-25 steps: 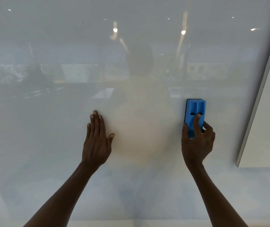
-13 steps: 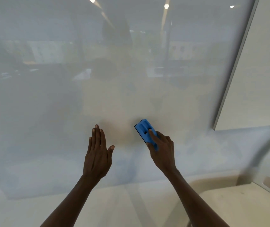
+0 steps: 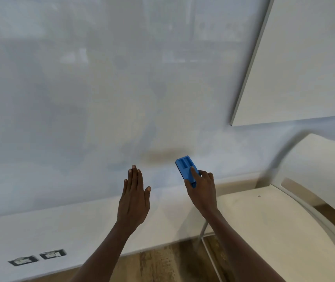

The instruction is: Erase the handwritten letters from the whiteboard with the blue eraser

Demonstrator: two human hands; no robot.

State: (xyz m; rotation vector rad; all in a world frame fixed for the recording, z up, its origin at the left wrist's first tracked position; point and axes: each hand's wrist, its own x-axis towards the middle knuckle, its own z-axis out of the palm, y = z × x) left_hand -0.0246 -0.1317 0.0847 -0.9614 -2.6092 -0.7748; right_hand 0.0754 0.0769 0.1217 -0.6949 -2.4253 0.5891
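Eraser held low at the whiteboard's bottom edge

Fingers of the right hand (image 3: 202, 188) are wrapped around the lower end of the blue eraser (image 3: 186, 167), the index finger lying along its ribbed back and the thumb on its left side. The eraser tilts up and to the left, its free end pointing at the board; whether its pad touches the surface cannot be told from this angle. The left hand (image 3: 133, 197) is released, flat, fingers together and pointing up, thumb out to the right, holding nothing; it lies over the lower edge of the whiteboard (image 3: 81, 98), near the eraser and to its left.

Just above the eraser a dull brownish smudge (image 3: 165, 154) marks the glossy board. No legible letters show on the surface, which carries only pale reflections. Below the board runs a white wall strip with two outlets (image 3: 37, 257) at lower left, above a wooden floor (image 3: 162, 261). A white table (image 3: 274, 220) stands at right, under a second white panel (image 3: 304, 68).
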